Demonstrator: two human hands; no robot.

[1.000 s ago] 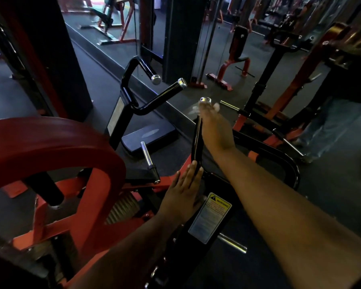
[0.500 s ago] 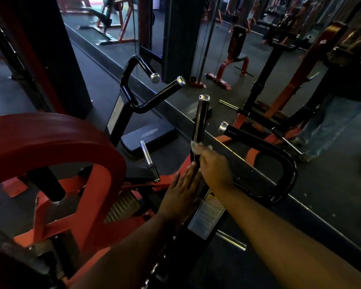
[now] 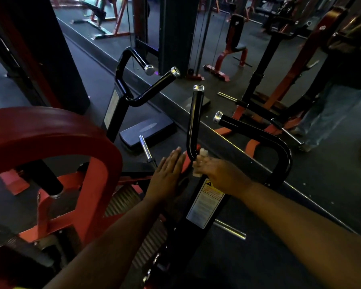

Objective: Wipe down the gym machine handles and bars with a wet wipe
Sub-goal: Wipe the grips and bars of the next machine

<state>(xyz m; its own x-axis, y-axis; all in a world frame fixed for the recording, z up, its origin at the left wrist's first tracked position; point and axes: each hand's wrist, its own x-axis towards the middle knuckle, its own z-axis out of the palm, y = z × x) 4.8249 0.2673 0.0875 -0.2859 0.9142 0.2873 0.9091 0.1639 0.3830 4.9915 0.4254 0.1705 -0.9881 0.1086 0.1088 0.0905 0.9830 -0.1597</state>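
A black upright handle bar with a chrome end cap rises from the machine arm in the middle of the view. My right hand grips its lower bend with a white wet wipe wrapped round the bar under the fingers. My left hand lies flat with straight fingers against the machine frame just left of the bar's base. A second black looped handle curves off to the right. Another pair of black handles stands further back on the left.
A red curved frame fills the left foreground. A yellow and white warning label sits on the black arm below my right hand. A wall mirror beyond reflects gym machines and a standing person. A black foot plate lies on the floor.
My right hand slid the wipe down the upright bar from its chrome top to its lower bend. My left hand stayed flat on the frame.
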